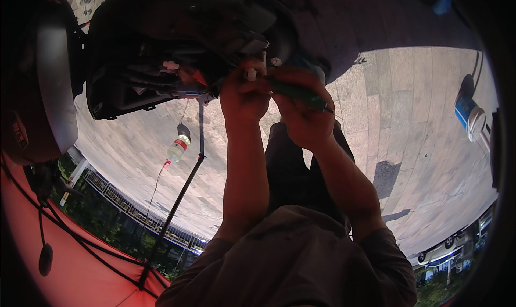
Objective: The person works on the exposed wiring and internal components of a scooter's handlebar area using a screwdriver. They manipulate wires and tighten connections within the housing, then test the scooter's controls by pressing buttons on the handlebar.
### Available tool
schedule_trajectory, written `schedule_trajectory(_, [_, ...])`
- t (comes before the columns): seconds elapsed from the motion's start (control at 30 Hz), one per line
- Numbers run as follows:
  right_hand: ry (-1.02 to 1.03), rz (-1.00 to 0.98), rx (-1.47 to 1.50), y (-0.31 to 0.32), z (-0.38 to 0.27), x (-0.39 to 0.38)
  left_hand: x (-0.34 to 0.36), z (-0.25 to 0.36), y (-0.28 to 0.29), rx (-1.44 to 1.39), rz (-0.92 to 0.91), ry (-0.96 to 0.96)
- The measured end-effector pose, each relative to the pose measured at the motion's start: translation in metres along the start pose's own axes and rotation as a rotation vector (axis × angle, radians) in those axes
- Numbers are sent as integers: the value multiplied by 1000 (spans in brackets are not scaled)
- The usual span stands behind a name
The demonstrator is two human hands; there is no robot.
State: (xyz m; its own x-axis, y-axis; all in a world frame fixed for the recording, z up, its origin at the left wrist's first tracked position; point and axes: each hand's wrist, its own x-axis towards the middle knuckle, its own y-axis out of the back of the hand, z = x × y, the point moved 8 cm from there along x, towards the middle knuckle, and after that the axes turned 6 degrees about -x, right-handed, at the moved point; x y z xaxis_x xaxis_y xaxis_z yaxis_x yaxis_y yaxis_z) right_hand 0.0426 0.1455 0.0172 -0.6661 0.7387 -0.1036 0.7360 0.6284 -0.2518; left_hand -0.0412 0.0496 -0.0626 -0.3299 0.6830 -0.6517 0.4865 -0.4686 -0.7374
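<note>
My left hand (243, 100) is closed, its fingers pinching a small white plug-like connector (251, 74) beside the dark vehicle bodywork. Wrapped around a slim tool with a green handle (301, 93) is my right hand (307, 119); its kind I cannot make out. A thin dark end sticks out of that handle on the right, while the other end points at my left fingers. Both hands are close together at the open black body (134, 86) of what looks like a scooter. Inside it, wiring and a pinkish connector (171, 65) show in deep shade.
A clear bottle with a red band (179, 145) hangs or lies left of my forearm, near a black canopy pole (183, 186). Red canopy cloth (59, 248) fills the lower left. On the paving (414, 92) at right stands a blue and white bucket (470, 116).
</note>
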Motion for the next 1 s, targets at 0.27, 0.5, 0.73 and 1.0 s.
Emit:
schedule_trajectory(0.27, [59,-38,-84,-5,-14,7,-3,-2,-9,15,-179,65])
schedule_trajectory(0.5, [46,-126,-135,-10,-15,10,1,-5,-13,75,-85,-1])
schedule_trajectory(0.73, [34,-99,-150,-11,-15,12,-1,-7,-15,70,34,-30])
schedule_trajectory(1.0, [-41,-98,-238,-6,-16,17,1,11,-18,724,-51,-313])
